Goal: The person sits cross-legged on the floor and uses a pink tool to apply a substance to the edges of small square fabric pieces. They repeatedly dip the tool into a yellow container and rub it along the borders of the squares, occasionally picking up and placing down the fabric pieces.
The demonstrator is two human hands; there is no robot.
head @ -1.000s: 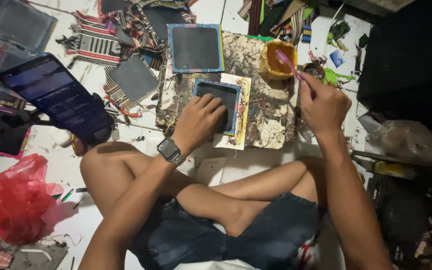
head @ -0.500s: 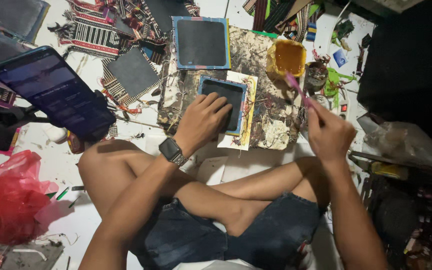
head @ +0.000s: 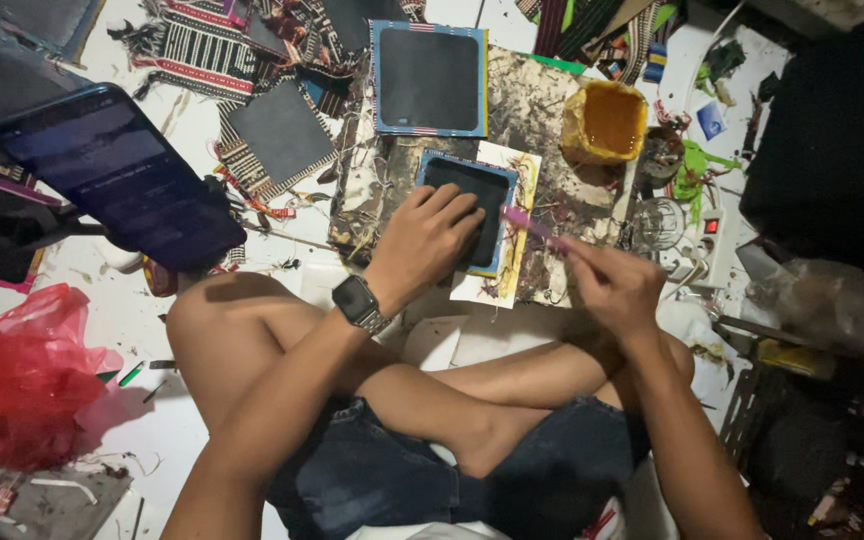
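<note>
My left hand (head: 424,238) presses flat on a small dark square panel with a blue edge (head: 474,205), which lies on a sheet of paper over a stained work board (head: 542,110). My right hand (head: 614,285) grips a pink-handled brush (head: 532,226), its tip at the panel's right edge. A yellow pot of amber glue (head: 606,122) stands at the board's far right corner. A larger dark panel with a blue woven border (head: 428,78) lies beyond the small one. A watch sits on my left wrist.
A phone on a stand (head: 117,178) leans at the left. Woven cloth pieces and a grey square (head: 279,128) lie at the top left. A red plastic bag (head: 22,375) sits at the lower left. A glass jar (head: 658,222) and clutter crowd the right. My crossed legs fill the foreground.
My right hand has brought the brush from the glue pot down and left to the small panel's edge. The left hand has stayed on the panel.
</note>
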